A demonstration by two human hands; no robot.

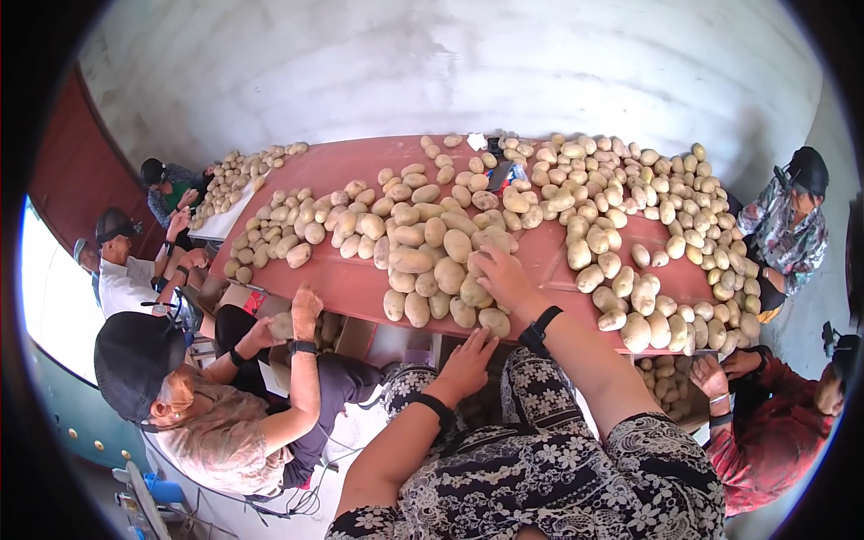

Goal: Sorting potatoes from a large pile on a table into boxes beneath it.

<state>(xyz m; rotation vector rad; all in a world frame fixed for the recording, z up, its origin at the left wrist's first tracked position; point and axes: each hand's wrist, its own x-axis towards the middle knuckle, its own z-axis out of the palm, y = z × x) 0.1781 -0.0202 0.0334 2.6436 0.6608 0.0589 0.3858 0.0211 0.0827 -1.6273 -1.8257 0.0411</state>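
Observation:
A large heap of pale brown potatoes (434, 232) spreads over the reddish table in front of me. My right hand (506, 277) reaches into the near side of the heap, its fingers bent around a potato (475, 290) that they partly hide. By the table's front edge, my left hand (466, 364) has its fingers stretched out, with the tips close to a potato (494, 321) at the edge. Whether they touch it I cannot tell. Both my wrists wear black bands.
Beside me on the left, a person in a black cap (139, 364) holds a potato (282, 326) above a cardboard box (357, 340). A person in a red checked shirt (765, 436) works at the right by a box of potatoes (666, 382). Several others sit around the table (346, 162).

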